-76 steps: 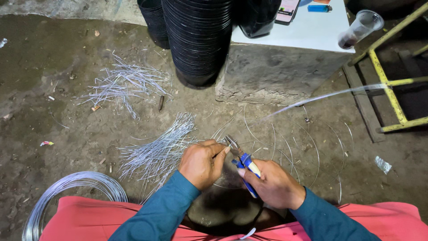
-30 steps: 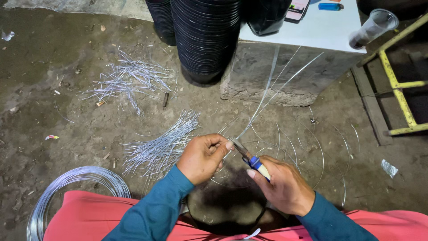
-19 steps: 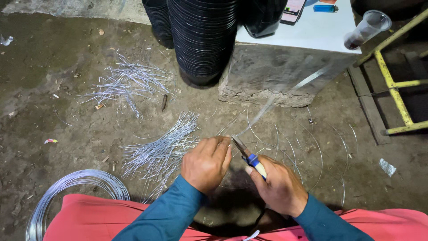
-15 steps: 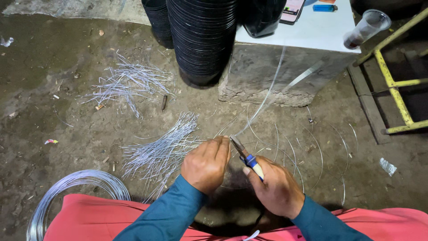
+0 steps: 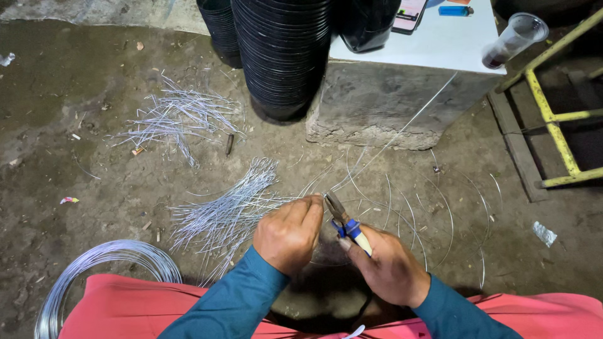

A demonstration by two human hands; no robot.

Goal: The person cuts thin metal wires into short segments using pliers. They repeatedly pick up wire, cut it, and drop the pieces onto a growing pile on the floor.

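My right hand [image 5: 388, 267] grips blue-and-cream-handled pliers [image 5: 344, 220], jaws pointing up-left toward my left hand [image 5: 288, 233]. My left hand pinches a thin silver wire [image 5: 402, 129] right at the plier jaws; the wire runs up and to the right across the concrete block. Just left of my left hand lies a bundle of cut straight wires [image 5: 229, 207] on the dirt floor. Curved wire loops [image 5: 440, 207] lie on the ground behind and right of my hands.
A second heap of cut wires [image 5: 179, 116] lies farther left. A wire coil [image 5: 94, 270] sits at lower left. Stacked black pots [image 5: 282, 56] stand beside a concrete block [image 5: 389, 103] topped white, carrying a phone, lighter and plastic cup [image 5: 512, 39]. A yellow metal frame [image 5: 556, 119] stands right.
The long free end of the wire has been swinging through the air above the block, from right to upright and back. Both hands stay together at the plier jaws.
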